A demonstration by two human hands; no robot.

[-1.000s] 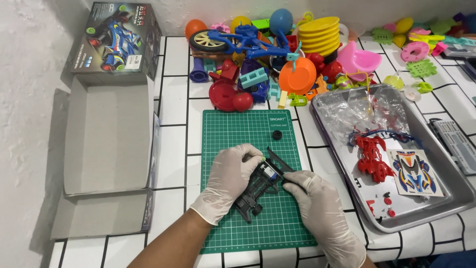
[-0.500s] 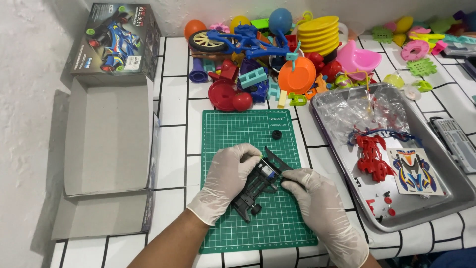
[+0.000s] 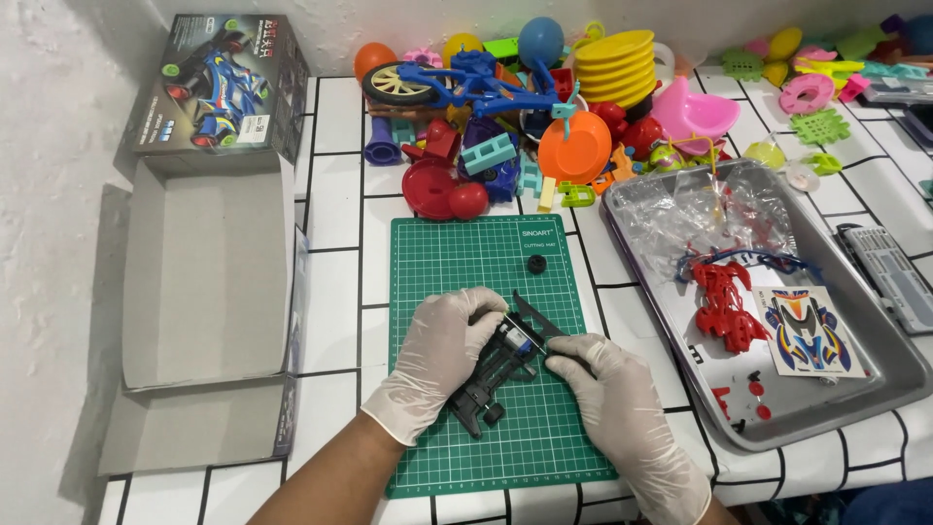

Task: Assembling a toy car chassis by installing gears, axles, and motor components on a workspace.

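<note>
A black toy-car chassis (image 3: 491, 377) lies tilted on a green cutting mat (image 3: 457, 258). My left hand (image 3: 442, 355), in a white glove, grips the chassis from the left side. My right hand (image 3: 607, 389), also gloved, pinches a thin dark tool (image 3: 533, 316) whose tip meets the chassis near a small blue part. A small black wheel-like piece (image 3: 536, 263) sits loose on the mat above the hands.
A metal tray (image 3: 880, 374) on the right holds red plastic parts (image 3: 724, 303), a sticker sheet (image 3: 807, 332) and clear bags. An open cardboard box (image 3: 209, 267) lies left. A pile of colourful toys (image 3: 544, 107) crowds the back of the white tiled table.
The hands and chassis have shifted only slightly; my right hand has nudged the tool a little closer into the chassis.
</note>
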